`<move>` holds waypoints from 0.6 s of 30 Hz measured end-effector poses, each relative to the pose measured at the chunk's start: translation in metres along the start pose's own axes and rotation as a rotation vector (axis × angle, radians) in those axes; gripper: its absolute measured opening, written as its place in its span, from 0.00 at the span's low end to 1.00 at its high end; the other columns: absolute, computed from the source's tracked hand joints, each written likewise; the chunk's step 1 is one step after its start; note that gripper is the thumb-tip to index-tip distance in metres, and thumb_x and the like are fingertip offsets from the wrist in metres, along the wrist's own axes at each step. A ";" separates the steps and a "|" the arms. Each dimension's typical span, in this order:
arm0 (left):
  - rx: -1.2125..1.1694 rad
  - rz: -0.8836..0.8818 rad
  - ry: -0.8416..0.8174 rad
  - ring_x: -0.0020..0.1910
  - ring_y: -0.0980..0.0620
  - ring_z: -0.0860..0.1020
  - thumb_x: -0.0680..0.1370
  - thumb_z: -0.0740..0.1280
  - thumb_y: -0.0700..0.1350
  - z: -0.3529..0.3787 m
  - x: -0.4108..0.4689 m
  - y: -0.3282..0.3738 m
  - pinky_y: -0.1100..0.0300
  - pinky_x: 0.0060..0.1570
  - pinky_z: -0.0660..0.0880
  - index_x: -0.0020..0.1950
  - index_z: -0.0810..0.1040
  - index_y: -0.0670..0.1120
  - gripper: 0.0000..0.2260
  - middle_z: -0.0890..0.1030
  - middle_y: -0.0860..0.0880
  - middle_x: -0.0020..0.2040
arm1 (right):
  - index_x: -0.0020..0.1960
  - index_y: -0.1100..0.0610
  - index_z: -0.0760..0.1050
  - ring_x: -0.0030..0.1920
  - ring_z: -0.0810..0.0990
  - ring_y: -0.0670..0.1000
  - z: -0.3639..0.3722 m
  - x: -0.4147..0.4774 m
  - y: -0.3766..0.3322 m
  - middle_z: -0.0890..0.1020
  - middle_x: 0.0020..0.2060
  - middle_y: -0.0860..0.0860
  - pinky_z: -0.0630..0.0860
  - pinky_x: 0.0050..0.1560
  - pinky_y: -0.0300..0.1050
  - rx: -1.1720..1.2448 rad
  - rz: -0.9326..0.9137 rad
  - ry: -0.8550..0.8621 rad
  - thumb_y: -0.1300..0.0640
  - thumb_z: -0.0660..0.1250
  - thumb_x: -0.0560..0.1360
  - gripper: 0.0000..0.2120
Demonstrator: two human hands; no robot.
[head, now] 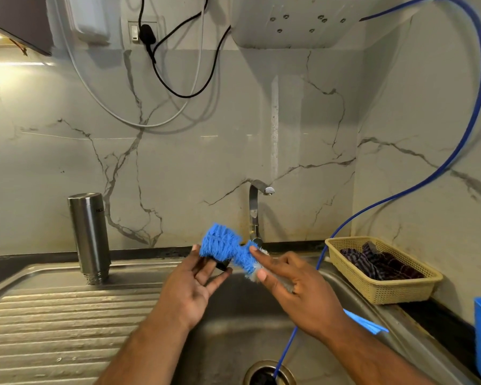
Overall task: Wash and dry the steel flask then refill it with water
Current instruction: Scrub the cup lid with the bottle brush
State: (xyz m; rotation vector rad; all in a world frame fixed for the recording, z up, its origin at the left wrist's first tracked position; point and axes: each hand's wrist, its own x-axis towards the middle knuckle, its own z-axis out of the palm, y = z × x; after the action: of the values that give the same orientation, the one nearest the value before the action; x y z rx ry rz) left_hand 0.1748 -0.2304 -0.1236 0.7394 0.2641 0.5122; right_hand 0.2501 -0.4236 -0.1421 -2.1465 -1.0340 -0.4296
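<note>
**Bottle brush** (225,245): flared blue head of stiff tufts, greying toward the stem. The right hand (297,290) is wrapped round the stem just below the bristles.

**Small black cap** (223,264): smooth and round, probably the flask's. The left hand (190,287) pinches it and presses it into the bristles.

**Steel flask** (89,234): a brushed cylinder, well left of both grips. It stands on the ribbed drainboard (53,315), seemingly mouth-down.

**Step, as judged:** washing, with the cap being scrubbed.

**Next:** a rinse under the tap (254,209) just beyond the grips, keeping a firm pinch on the wet cap.
</note>
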 end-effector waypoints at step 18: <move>0.331 0.003 -0.110 0.50 0.45 0.86 0.82 0.64 0.45 0.021 -0.020 -0.040 0.39 0.63 0.76 0.59 0.81 0.41 0.11 0.87 0.40 0.52 | 0.70 0.20 0.57 0.53 0.70 0.37 0.010 0.008 0.000 0.69 0.50 0.39 0.70 0.50 0.29 0.135 -0.034 0.057 0.42 0.64 0.81 0.25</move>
State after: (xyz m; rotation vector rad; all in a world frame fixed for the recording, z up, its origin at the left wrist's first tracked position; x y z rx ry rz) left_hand 0.1804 -0.2774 -0.1356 1.0864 0.2473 0.4329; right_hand 0.2548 -0.4116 -0.1443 -1.9887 -1.0393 -0.4232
